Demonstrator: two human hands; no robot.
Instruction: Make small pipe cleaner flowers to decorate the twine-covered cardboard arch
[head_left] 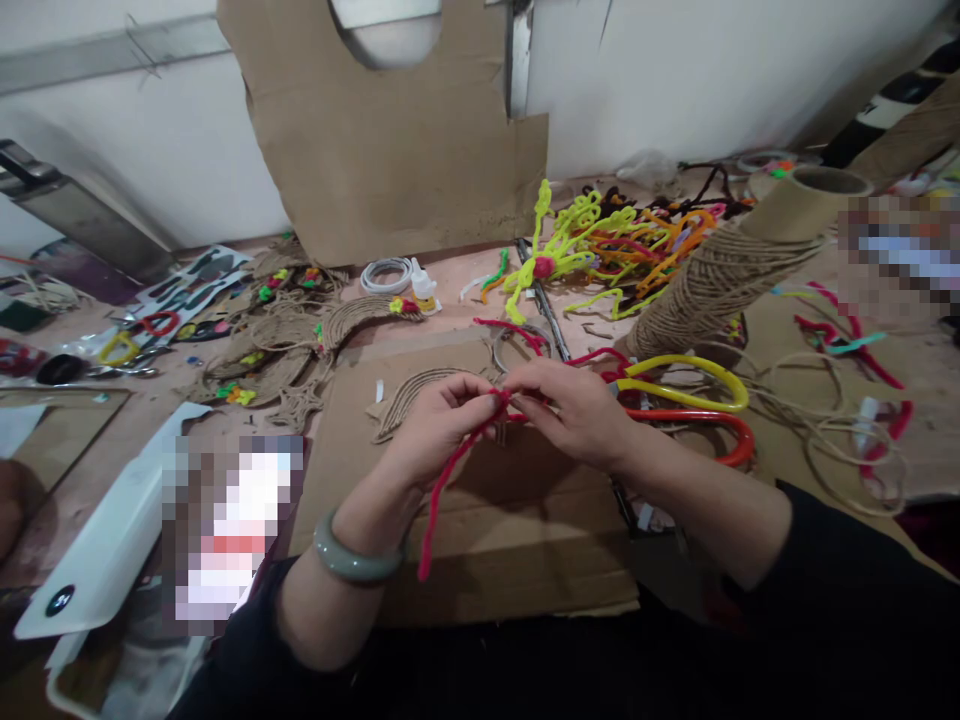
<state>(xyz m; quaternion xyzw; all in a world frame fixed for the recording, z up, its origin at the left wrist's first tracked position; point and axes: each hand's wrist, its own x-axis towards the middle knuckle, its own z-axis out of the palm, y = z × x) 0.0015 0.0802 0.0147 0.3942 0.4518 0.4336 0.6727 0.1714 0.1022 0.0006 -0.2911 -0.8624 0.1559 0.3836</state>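
A red pipe cleaner (448,478) is pinched between both hands over a cardboard sheet (352,480). My left hand (456,415) holds it near a small twisted knot, with one long end hanging down toward me. My right hand (574,405) grips the same piece close to the knot, fingertips almost touching those of the left. Beneath and behind the left hand lies a twine-wrapped crescent (409,395) on the cardboard. Scissors with yellow and red handles (682,385) rest just beyond my right wrist.
A twine-wound cardboard tube (720,265) leans at the right, with loose twine (810,430) below. Colourful pipe cleaners (630,245) lie in a heap at the back. Left are twine shapes with flowers (262,350), a phone (236,530) and a white plastic case (124,530). A glue bottle (423,288) stands behind.
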